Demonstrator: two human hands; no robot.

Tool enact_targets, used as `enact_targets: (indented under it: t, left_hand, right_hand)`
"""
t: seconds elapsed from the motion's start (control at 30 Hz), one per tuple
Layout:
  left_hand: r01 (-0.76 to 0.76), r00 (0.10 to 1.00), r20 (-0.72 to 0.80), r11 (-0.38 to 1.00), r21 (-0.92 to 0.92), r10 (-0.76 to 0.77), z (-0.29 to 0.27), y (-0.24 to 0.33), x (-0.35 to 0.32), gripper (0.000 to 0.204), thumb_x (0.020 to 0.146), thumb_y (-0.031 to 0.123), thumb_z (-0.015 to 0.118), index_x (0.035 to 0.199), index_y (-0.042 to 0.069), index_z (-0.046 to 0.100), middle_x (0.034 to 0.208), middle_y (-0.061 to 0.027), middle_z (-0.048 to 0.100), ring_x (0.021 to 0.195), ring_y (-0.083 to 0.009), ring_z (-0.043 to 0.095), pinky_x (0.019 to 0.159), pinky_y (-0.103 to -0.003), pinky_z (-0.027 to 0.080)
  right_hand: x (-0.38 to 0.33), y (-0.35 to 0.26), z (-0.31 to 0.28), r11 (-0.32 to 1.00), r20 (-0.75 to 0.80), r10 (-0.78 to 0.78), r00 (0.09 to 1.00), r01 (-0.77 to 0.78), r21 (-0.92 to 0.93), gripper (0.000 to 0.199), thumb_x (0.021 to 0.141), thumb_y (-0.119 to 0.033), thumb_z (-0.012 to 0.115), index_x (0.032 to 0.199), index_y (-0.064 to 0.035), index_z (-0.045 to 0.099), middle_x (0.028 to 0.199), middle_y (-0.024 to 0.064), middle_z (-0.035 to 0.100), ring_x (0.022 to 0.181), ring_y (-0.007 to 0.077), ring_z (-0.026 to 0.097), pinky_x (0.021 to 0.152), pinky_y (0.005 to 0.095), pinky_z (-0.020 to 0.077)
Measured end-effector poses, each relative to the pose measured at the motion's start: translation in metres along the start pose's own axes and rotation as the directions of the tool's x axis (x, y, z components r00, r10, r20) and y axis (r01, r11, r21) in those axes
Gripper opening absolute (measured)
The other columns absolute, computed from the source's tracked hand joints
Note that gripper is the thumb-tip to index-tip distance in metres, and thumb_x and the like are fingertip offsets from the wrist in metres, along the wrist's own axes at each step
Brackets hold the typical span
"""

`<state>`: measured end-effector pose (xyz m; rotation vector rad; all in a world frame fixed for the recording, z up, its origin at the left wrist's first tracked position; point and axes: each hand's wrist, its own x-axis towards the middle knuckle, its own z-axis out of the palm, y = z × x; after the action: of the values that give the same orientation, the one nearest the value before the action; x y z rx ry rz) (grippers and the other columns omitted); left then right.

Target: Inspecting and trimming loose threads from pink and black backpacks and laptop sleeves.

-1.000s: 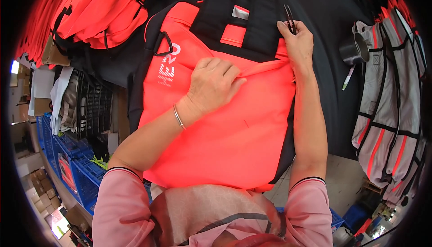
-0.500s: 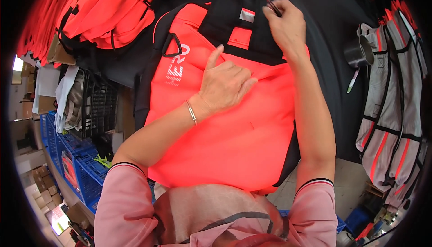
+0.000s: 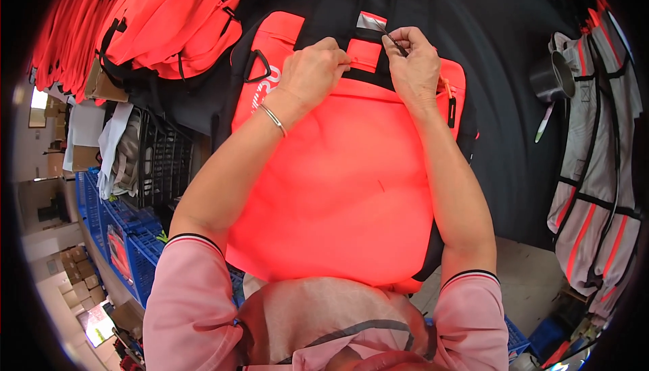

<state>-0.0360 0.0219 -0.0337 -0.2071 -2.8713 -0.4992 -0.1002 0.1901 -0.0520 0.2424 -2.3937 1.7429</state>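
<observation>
Head view: both hands, left (image 3: pixel 312 66) and right (image 3: pixel 414 66), pinch the orange bag's (image 3: pixel 338 188) black strap (image 3: pixel 368 77).

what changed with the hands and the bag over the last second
The left hand slid from lying flat on the bright orange fabric backpack up to its top edge, where it now pinches the orange panel under the black strap. The right hand moved left toward it, its grip unchanged on a thin dark tool. The backpack stayed flat on the dark table; the stacked orange bags stayed put.
</observation>
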Motion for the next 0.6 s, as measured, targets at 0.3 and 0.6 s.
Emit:
enact_targets:
  t: [0.3,0.6]
  left_hand:
    - [-0.439,0.898,0.117,0.84,0.319,0.425,-0.013,-0.016,0.021,0.01,0.085,0.018,0.066,0.086,0.008,0.067,0.087,-0.0019,0.059,0.09,-0.0201,0.053,0.076,-0.034,0.038]
    - [-0.327,0.941,-0.073,0.943,0.066,0.332,0.002,-0.033,-0.019,0.007,0.085,0.001,0.059,0.089,0.002,0.054,0.089,-0.0111,0.054,0.089,-0.031,0.051,0.081,-0.039,0.043]
  right_hand:
    - [-0.003,0.001,-0.001,0.999,0.035,-0.043,0.998,0.044,-0.019,0.012,0.08,-0.001,0.069,0.091,-0.0031,0.063,0.077,0.0079,0.066,0.07,0.0197,0.065,0.066,0.0311,0.0506]
    - [-0.007,0.003,-0.006,0.983,0.134,-0.078,0.988,0.099,-0.157,0.021,0.08,-0.012,0.074,0.095,-0.0044,0.061,0.085,0.008,0.067,0.078,0.0227,0.066,0.069,0.0351,0.0512]
